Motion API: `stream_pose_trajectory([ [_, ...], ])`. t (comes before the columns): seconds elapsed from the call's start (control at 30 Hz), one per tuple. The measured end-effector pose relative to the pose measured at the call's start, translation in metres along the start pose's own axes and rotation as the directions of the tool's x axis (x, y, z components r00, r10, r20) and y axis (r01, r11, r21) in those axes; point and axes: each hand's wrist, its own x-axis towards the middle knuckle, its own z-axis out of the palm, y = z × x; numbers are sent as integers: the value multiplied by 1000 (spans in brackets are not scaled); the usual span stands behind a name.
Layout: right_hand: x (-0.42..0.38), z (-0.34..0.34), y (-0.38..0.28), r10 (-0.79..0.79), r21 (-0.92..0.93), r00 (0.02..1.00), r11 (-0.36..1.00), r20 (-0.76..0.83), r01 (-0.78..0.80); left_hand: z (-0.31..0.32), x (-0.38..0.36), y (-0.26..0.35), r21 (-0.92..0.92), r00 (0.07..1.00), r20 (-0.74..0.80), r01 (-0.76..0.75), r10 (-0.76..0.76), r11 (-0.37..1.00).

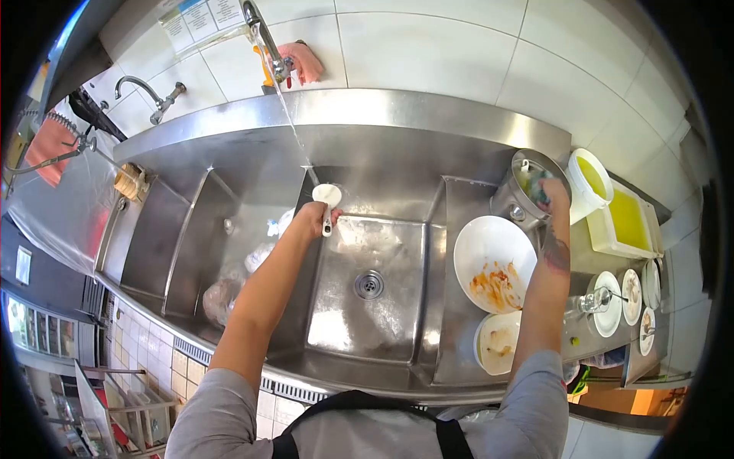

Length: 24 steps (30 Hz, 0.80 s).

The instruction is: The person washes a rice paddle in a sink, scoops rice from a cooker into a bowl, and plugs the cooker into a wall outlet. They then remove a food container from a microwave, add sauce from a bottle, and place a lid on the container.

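My left hand (315, 219) is closed round a white spoon-like utensil (327, 196), held over the steel sink (367, 252) beside the stream of water from the tap (264, 38). At the right, my right hand (552, 196) reaches into a round metal pot (508, 205). Something green shows at its fingers inside the pot, too small to make out clearly. Below the pot, a large white bowl (478, 252) with orange food smears lies near my right forearm. A smaller white bowl (497, 344) with food residue sits under it.
Right of the pot stand a white bucket (591, 183) and a tray of yellow-green liquid (623, 220). Several small plates (608, 304) and a glass (592, 301) lie farther right. Plastic bags (222, 298) lie in the left basin. A second tap (157, 103) is on the wall.
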Motion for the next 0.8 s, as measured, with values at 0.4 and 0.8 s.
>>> stream_pose_trajectory([
  [0.4,-217,203,-273,-751,411,610,488,-251,770,61,-64,-89,298,980,176,32,-88,954],
  [0.8,-253,254,-266,-935,-1,186,195,-302,981,28,-108,-131,322,973,230,-51,-26,945],
])
